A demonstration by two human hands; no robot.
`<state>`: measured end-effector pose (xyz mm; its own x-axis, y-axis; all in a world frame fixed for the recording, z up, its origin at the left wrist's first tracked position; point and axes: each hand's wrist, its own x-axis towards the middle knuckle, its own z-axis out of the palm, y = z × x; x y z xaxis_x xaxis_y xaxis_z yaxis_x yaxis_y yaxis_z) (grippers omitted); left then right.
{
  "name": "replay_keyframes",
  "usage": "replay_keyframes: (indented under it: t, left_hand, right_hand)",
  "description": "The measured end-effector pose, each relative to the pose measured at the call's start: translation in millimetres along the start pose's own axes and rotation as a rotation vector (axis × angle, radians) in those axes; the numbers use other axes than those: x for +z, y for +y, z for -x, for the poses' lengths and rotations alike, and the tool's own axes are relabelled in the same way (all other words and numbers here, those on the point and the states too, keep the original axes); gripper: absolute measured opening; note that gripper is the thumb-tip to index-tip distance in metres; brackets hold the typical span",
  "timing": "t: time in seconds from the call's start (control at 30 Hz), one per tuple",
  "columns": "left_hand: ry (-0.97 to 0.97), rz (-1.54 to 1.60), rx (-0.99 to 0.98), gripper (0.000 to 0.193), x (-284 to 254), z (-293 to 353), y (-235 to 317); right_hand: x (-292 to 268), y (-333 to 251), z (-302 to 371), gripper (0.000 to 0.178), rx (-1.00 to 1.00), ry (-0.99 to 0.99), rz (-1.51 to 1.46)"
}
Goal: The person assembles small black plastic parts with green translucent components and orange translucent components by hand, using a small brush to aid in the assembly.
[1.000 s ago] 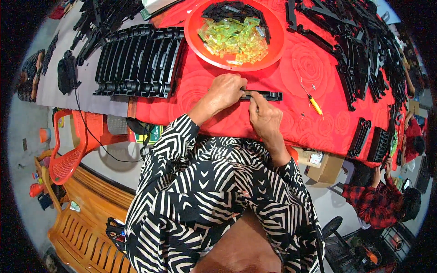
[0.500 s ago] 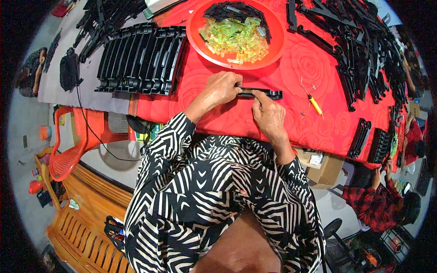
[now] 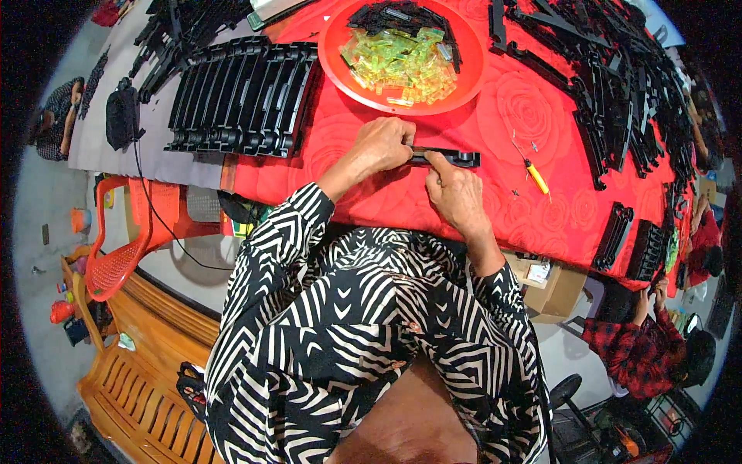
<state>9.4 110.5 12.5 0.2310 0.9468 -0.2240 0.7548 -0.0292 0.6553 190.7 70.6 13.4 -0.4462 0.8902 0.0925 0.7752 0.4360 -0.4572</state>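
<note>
A narrow black plastic bar (image 3: 462,158) lies crosswise on the red tablecloth in front of me. My left hand (image 3: 382,147) is closed around its left end, and the fingers hide that end. On the middle of the bar rests the index fingertip of my right hand (image 3: 456,193), its other fingers curled in at the near edge. Just beyond sits a red round tray (image 3: 332,66) holding clear yellow-green plastic pieces (image 3: 398,62) and small black pieces (image 3: 379,17).
Rows of similar black bars (image 3: 239,97) lie at the left, with a loose heap (image 3: 618,85) at the far right. A yellow-handled screwdriver (image 3: 536,178) is right of my hands. A red chair (image 3: 116,263) and wooden bench (image 3: 147,387) stand left; a person in a checked shirt (image 3: 634,348) works at right.
Both hands stay on the bar, with only slight shifts of the fingers. The whole view has moved a little.
</note>
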Motion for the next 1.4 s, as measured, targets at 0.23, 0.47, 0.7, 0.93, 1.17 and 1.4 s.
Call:
replay_keyframes:
  t: [0.23, 0.47, 0.7, 0.93, 1.17, 1.4]
  left_hand:
    - [0.076, 0.044, 0.095, 0.011, 3.3, 3.6, -5.0]
    - [0.006, -0.024, 0.050, 0.010, -1.4, -0.5, 1.6]
    - [0.038, 0.023, 0.048, 0.011, 4.8, 0.5, -1.1]
    - [0.333, -0.149, 0.393, 0.023, 8.4, 27.3, 0.4]
    - [0.528, -0.282, 0.597, 0.022, 23.3, 35.5, 0.3]
    - [0.513, -0.290, 0.590, 0.020, 44.1, 30.9, -6.5]
  right_hand:
    - [1.5, 0.4, -1.5, 0.032, 0.020, 0.000, -0.136]
    - [2.9, -1.9, -3.3, 0.034, 0.132, -0.049, -0.151]
    - [6.9, -2.9, -4.8, 0.032, 0.098, 0.006, -0.172]
    - [-10.6, -0.5, 10.1, 0.034, 0.125, 0.056, -0.357]
    - [-40.1, 14.4, 11.0, 0.022, 0.202, 0.318, -0.370]
    - [-26.7, 18.3, 9.3, 0.015, 0.133, 0.255, -0.419]
